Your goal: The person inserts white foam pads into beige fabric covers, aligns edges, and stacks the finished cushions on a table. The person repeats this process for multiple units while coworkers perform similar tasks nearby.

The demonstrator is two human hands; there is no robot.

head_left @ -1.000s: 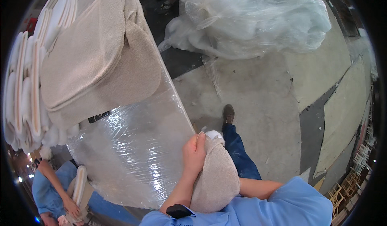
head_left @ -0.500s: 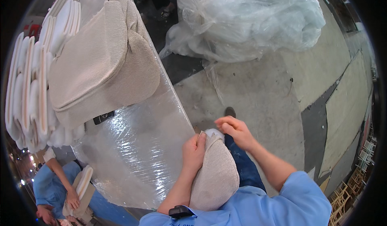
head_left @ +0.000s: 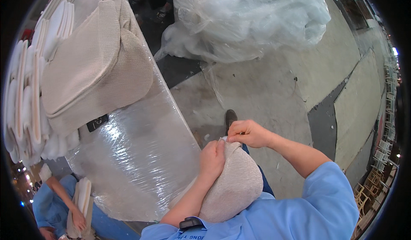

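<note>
A beige woven cushion cover point(head_left: 239, 178) rests against my body, its mouth facing away from me. At the left side of the opening, my left hand point(head_left: 211, 159) is closed on the fabric edge. My right hand point(head_left: 250, 134) pinches the opposite side of the rim, with its fingertips close to my left thumb. A little white stuffing point(head_left: 224, 138) shows between the hands; the rest is hidden inside the cover.
A film-wrapped table point(head_left: 141, 163) stands at left, bearing beige covers point(head_left: 90, 64), folded white pads point(head_left: 25, 103) and a small black object point(head_left: 97, 123). A plastic bag of white filling point(head_left: 252, 21) lies ahead. Another person point(head_left: 55, 203) holds a cushion at lower left.
My right hand has come down and left onto the cover's rim, where it was apart before. The exposed white stuffing is now mostly covered. The view has shifted slightly right.
</note>
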